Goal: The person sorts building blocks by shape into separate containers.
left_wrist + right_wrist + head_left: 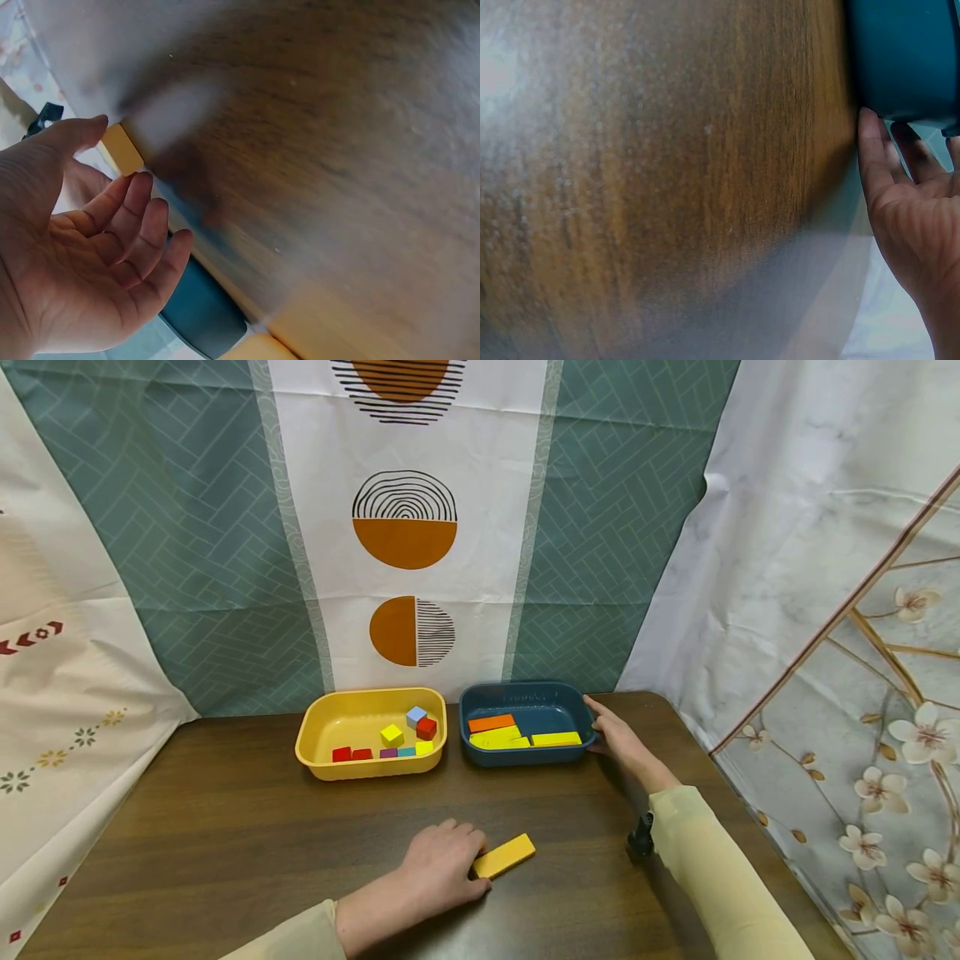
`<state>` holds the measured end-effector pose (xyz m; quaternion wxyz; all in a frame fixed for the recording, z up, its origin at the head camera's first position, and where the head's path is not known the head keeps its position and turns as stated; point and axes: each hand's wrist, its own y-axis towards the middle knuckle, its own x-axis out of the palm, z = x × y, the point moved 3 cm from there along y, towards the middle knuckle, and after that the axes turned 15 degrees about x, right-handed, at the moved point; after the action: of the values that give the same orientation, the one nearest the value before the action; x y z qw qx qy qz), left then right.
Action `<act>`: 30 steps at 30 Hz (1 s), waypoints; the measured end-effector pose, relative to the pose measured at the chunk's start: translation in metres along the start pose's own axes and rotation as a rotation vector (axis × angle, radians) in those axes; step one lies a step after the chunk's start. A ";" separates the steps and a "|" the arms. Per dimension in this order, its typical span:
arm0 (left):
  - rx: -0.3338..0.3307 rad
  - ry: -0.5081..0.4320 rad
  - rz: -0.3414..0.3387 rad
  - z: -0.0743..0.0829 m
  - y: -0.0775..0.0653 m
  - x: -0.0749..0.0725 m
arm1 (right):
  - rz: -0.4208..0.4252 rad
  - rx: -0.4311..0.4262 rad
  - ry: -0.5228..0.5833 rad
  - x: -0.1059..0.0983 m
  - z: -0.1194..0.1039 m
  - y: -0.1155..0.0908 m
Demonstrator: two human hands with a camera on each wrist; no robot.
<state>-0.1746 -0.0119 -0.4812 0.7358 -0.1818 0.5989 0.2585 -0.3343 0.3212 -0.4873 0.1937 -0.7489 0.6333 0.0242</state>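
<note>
In the head view my left hand (442,868) pinches the near end of a yellow-orange rectangular block (510,855) lying on the table. The left wrist view shows that block (121,150) between the thumb and fingertips of my left hand (97,247). My right hand (622,739) touches the right end of a dark blue bin (525,758), fingers fairly straight against its outer wall. In the right wrist view, fingertips of the right hand (915,202) meet the blue bin (907,60). An orange block (491,723) and several yellow blocks (555,739) lie inside that bin.
Left of the blue bin stands a yellow bin (322,768) with several small cubes, among them a red cube (426,728) and a light blue cube (416,717). Both bins sit at the back of the brown table (247,827), before a patterned curtain (480,643).
</note>
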 end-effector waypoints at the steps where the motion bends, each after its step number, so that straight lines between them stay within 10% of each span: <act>1: 0.001 0.001 0.003 -0.001 0.000 0.000 | -0.001 -0.001 0.001 0.000 0.000 0.000; 30: 0.041 -0.018 0.083 -0.011 0.003 -0.014 | -0.002 0.009 0.005 0.000 -0.001 0.000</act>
<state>-0.1869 -0.0181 -0.4701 0.7334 -0.1395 0.6044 0.2781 -0.3349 0.3212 -0.4864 0.1955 -0.7487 0.6331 0.0191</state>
